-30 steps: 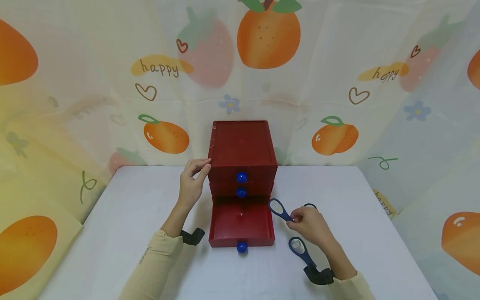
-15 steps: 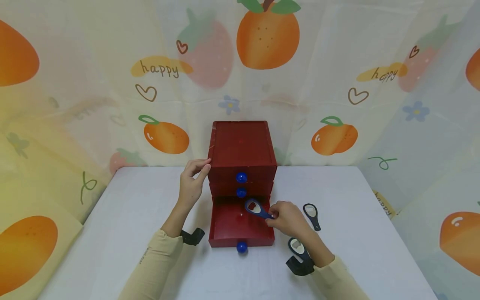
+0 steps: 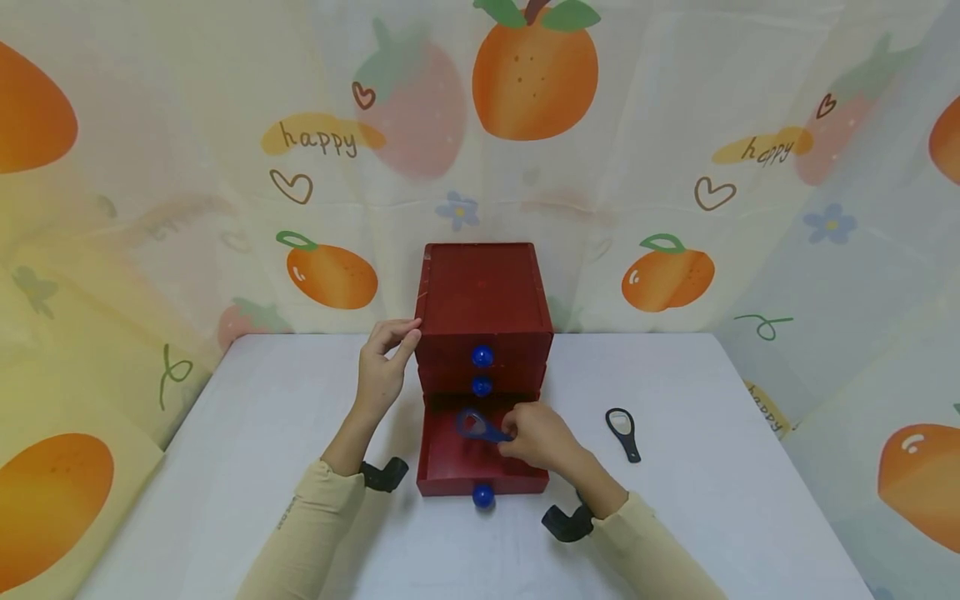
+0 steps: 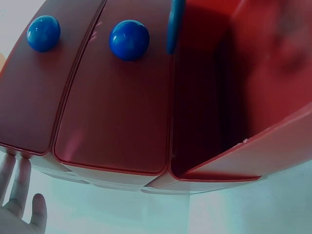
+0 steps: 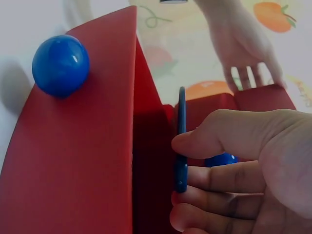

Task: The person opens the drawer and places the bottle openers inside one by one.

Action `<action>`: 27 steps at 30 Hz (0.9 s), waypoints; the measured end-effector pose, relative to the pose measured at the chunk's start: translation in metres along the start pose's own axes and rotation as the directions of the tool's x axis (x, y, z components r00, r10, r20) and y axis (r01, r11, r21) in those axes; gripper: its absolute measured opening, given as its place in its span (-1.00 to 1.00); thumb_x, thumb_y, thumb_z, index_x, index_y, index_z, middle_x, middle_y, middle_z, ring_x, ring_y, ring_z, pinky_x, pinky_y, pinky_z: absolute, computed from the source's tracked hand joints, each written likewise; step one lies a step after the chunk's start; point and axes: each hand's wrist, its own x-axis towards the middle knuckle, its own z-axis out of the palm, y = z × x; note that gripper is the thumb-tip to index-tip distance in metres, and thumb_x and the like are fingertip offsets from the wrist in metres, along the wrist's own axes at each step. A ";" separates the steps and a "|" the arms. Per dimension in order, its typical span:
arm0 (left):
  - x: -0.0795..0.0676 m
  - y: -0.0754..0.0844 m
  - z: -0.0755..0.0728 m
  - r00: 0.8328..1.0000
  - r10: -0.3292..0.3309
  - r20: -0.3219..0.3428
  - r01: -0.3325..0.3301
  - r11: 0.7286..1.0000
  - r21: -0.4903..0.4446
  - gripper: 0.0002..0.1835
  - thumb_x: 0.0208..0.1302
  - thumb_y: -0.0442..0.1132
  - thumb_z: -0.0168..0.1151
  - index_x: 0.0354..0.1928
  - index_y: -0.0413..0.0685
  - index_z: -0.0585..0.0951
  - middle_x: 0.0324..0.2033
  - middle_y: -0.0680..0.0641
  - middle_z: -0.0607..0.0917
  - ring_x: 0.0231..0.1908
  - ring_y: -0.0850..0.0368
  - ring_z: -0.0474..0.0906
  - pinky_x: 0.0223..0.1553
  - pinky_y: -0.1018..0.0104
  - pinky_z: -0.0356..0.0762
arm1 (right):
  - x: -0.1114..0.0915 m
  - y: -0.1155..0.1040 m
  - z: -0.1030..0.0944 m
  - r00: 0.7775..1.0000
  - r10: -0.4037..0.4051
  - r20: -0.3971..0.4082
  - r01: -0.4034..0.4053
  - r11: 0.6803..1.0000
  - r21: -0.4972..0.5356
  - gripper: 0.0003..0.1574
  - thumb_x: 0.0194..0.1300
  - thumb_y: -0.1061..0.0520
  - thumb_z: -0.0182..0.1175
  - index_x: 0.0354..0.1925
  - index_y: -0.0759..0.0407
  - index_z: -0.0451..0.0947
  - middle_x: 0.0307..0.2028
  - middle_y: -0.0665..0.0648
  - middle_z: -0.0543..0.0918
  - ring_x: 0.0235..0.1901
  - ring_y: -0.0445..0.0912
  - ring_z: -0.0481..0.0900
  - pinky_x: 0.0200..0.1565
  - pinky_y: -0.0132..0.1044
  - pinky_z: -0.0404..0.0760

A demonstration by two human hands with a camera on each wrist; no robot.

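Note:
In the head view, my right hand (image 3: 542, 435) pinches a blue bottle opener (image 3: 474, 425) by its handle, with the oval ring head pointing left over the pulled-out bottom drawer (image 3: 450, 485). In the right wrist view the opener (image 5: 181, 122) stands edge-on between thumb and fingers. My left hand (image 3: 381, 371) rests its fairly straight fingertips on the left side of the red drawer cabinet (image 3: 483, 292). The two upper drawers are closed, each with a round blue knob (image 3: 483, 356). A black bottle opener (image 3: 622, 433) lies on the table to the right.
The cabinet stands near the back of a white table (image 3: 712, 500), before a fruit-printed cloth (image 3: 660, 100). Black wrist mounts (image 3: 567, 523) hang below both forearms. The bottom drawer's blue knob (image 3: 483, 497) sticks out toward the front.
My right hand has carried the blue opener left, from beside the cabinet to over the bottom drawer. Its wrist now covers another blue opener on the table. The left hand has stayed put.

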 end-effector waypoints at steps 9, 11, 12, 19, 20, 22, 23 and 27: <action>0.000 0.000 0.000 1.000 0.016 -0.010 -0.016 1.000 -0.007 -0.74 0.35 -0.39 0.16 -0.01 -0.42 0.62 -0.04 -0.39 0.57 -0.09 0.50 0.45 0.06 0.68 0.39 | 0.011 -0.007 0.012 0.997 -0.034 0.067 0.036 0.999 -0.019 -0.83 0.06 0.09 0.43 -0.42 0.15 0.68 -0.48 -0.02 0.60 -0.44 -0.17 0.43 -0.38 -0.34 0.47; 0.000 -0.001 0.000 1.000 0.012 -0.010 -0.012 1.000 -0.007 -0.74 0.35 -0.39 0.16 -0.01 -0.42 0.61 -0.04 -0.39 0.57 -0.09 0.50 0.45 0.06 0.68 0.39 | 0.013 -0.008 0.015 0.996 -0.034 0.079 0.037 0.999 -0.032 -0.84 0.05 0.08 0.43 -0.47 0.12 0.66 -0.52 -0.05 0.57 -0.47 -0.19 0.40 -0.42 -0.37 0.42; 0.000 -0.001 0.000 1.000 0.012 -0.011 -0.012 1.000 -0.008 -0.74 0.35 -0.39 0.16 -0.01 -0.42 0.62 -0.04 -0.39 0.57 -0.09 0.49 0.45 0.06 0.67 0.39 | 0.013 -0.009 0.017 0.996 -0.033 0.085 0.036 0.999 -0.036 -0.83 0.04 0.08 0.43 -0.50 0.10 0.64 -0.55 -0.06 0.54 -0.49 -0.20 0.39 -0.45 -0.38 0.39; 0.000 -0.001 0.000 1.000 0.003 -0.012 -0.004 1.000 -0.009 -0.74 0.35 -0.39 0.17 -0.01 -0.42 0.62 -0.04 -0.39 0.57 -0.09 0.49 0.44 0.06 0.66 0.40 | 0.017 -0.012 0.023 0.993 -0.036 0.115 0.042 0.998 -0.048 -0.71 0.03 0.10 0.43 -0.65 0.06 0.50 -0.70 -0.10 0.30 -0.59 -0.22 0.23 -0.55 -0.41 0.16; 0.000 0.000 0.000 1.000 0.002 -0.013 -0.002 1.000 -0.009 -0.74 0.34 -0.39 0.17 -0.01 -0.42 0.62 -0.04 -0.38 0.57 -0.09 0.49 0.45 0.05 0.67 0.39 | 0.017 -0.013 0.024 0.993 -0.037 0.116 0.044 0.998 -0.052 -0.71 0.02 0.10 0.43 -0.65 0.07 0.51 -0.70 -0.09 0.31 -0.59 -0.22 0.23 -0.54 -0.41 0.17; 0.000 0.000 0.000 1.000 0.003 -0.014 -0.003 1.000 -0.009 -0.75 0.34 -0.39 0.17 -0.02 -0.43 0.62 -0.05 -0.39 0.57 -0.09 0.49 0.45 0.05 0.66 0.40 | 0.018 -0.013 0.026 0.991 -0.035 0.126 0.043 0.997 -0.065 -0.71 0.02 0.10 0.44 -0.65 0.08 0.52 -0.70 -0.09 0.33 -0.59 -0.21 0.25 -0.54 -0.41 0.18; 0.000 0.001 0.000 1.000 0.004 -0.014 -0.004 1.000 -0.008 -0.75 0.35 -0.39 0.17 -0.02 -0.43 0.62 -0.05 -0.39 0.57 -0.09 0.49 0.45 0.05 0.66 0.41 | 0.019 -0.014 0.027 0.991 -0.031 0.133 0.041 0.997 -0.070 -0.71 0.01 0.09 0.43 -0.65 0.07 0.52 -0.70 -0.09 0.34 -0.58 -0.21 0.25 -0.54 -0.41 0.19; 0.000 -0.001 0.001 1.000 0.008 -0.012 -0.008 1.000 0.000 -0.75 0.35 -0.39 0.16 -0.01 -0.43 0.61 -0.05 -0.39 0.57 -0.09 0.48 0.45 0.05 0.65 0.41 | 0.021 -0.014 0.032 0.988 -0.018 0.156 0.032 0.996 -0.087 -0.64 0.01 0.08 0.43 -0.70 0.05 0.45 -0.72 -0.08 0.31 -0.60 -0.22 0.24 -0.56 -0.40 0.17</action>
